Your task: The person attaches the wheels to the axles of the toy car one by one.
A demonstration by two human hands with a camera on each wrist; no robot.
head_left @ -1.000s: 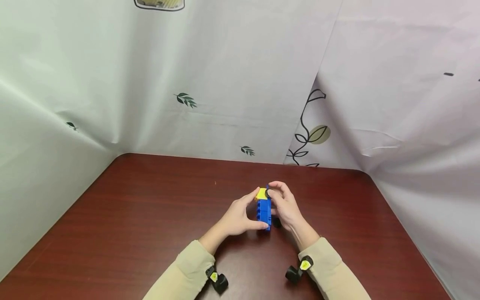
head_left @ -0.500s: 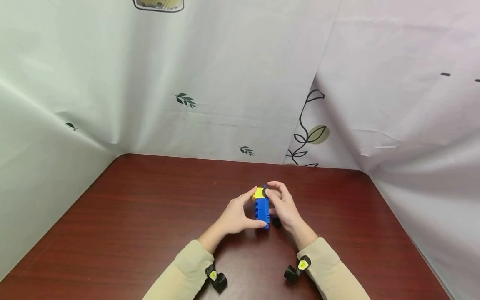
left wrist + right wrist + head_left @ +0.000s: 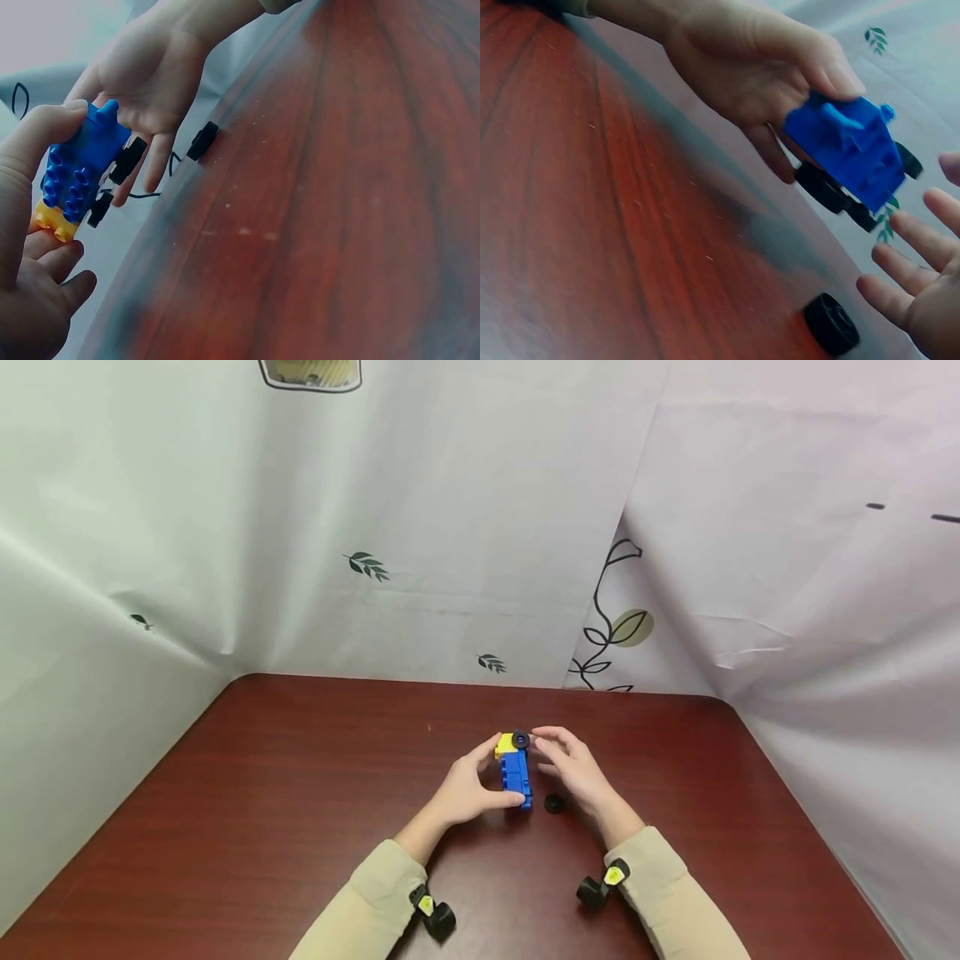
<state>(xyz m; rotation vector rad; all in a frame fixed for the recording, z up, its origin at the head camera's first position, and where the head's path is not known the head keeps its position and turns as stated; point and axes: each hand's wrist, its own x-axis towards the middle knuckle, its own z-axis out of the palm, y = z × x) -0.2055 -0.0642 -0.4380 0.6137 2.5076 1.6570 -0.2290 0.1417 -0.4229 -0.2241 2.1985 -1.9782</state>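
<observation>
Left hand (image 3: pixel 462 791) gripping brick toy (image 3: pixel 514 768), right hand (image 3: pixel 581 777) beside, loose wheel (image 3: pixel 553 803)

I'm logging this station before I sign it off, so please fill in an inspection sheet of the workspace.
Surface: red-brown wood-grain table; small pale specks show in the wrist views.
Job's things: blue-and-yellow brick build with black wheels fitted; one loose wheel rests on the table, apart from the build.
Clutter: nothing seen.
Left hand: holds the build, thumb at its blue end, fingers at its yellow end.
Right hand: fingers relaxed, holding nothing, beside the build.
Cables: nothing seen for certain; thin dark lines in the left wrist view may be backdrop print.
Surroundings: pale, creased backdrop with printed leaves, behind and beside the table.
</observation>
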